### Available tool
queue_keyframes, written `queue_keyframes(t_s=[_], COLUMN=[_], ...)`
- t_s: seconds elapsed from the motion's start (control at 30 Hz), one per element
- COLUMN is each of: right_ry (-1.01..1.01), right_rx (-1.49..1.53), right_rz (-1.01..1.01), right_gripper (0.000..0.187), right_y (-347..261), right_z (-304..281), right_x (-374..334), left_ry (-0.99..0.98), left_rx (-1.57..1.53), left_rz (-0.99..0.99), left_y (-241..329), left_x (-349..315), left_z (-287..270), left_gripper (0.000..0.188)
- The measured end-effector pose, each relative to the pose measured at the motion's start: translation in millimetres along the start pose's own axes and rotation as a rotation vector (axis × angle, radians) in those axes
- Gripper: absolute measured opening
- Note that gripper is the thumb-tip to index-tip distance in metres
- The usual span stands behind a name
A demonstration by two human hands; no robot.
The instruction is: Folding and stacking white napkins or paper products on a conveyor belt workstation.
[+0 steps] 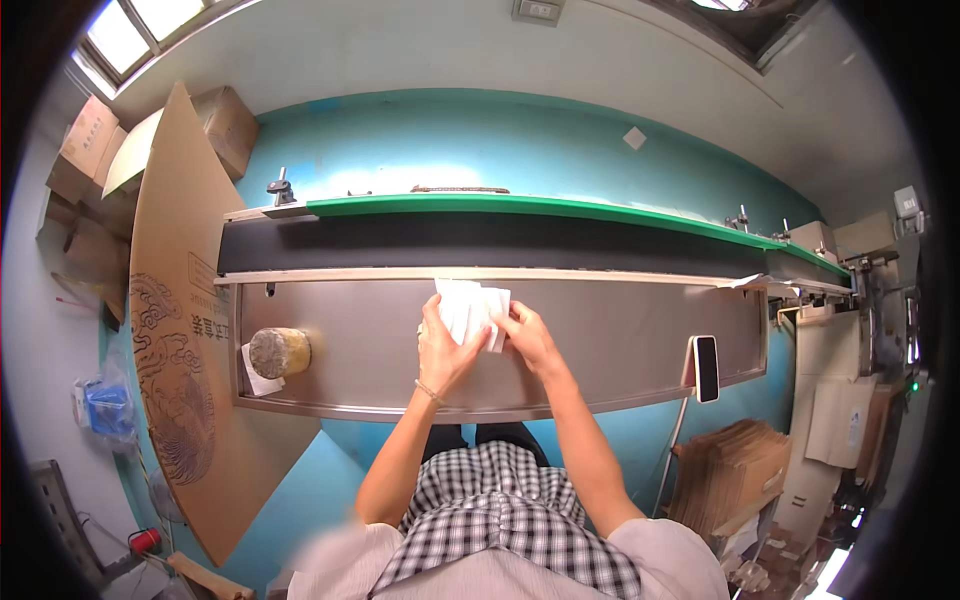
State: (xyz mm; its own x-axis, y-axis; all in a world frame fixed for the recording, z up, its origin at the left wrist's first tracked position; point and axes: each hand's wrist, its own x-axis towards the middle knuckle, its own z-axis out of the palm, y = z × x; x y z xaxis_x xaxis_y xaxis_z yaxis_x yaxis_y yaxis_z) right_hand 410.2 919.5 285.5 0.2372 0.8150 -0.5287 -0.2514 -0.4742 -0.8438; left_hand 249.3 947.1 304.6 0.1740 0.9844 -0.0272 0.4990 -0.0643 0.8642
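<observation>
A small batch of white, paper-like pieces (464, 312) is held between my two hands over the middle of the metal table (370, 350). My left hand (442, 348) grips the left side and lower edge of the batch, its thumb lying across the front. On the other side my right hand (530, 338) has its fingers closed on the right edge. The pieces overlap and fan slightly; whether they are folded sheets or flat packets I cannot tell. Their upper end lies close to the pale strip (560, 274) along the table's far side.
Beyond the strip runs a dark conveyor belt (480, 240) with a green rail (480, 204). A yellowish jar-like container (282, 352) stands at left beside white paper (260, 372). Printed cardboard (185, 350) leans at left. A phone (706, 368) on a stand and stacked cardboard (730, 470) are at right.
</observation>
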Motion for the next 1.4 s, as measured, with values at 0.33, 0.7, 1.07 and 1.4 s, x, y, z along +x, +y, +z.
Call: queue_keyframes(t_s=[0.33,0.7,1.07,1.4], right_ry=[0.266,0.057,0.004,0.380], right_rx=[-0.222,0.018,0.245,0.383], right_rz=[-0.459,-0.047,-0.032,-0.177], right_gripper=[0.043,0.027,0.039,0.026], right_y=[37,4,-9,-37], right_z=[-27,-78,-2,-46], right_x=[43,41,17,56], left_ry=[-0.099,-0.129,-0.111,0.180], left_rx=[-0.162,-0.233,-0.322,0.315], left_rz=[-0.024,-0.076,-0.033,0.588], left_y=[5,18,1,-3], left_x=[15,12,14,90], left_z=[36,21,25,21], left_gripper=[0.070,0.057,0.047,0.046])
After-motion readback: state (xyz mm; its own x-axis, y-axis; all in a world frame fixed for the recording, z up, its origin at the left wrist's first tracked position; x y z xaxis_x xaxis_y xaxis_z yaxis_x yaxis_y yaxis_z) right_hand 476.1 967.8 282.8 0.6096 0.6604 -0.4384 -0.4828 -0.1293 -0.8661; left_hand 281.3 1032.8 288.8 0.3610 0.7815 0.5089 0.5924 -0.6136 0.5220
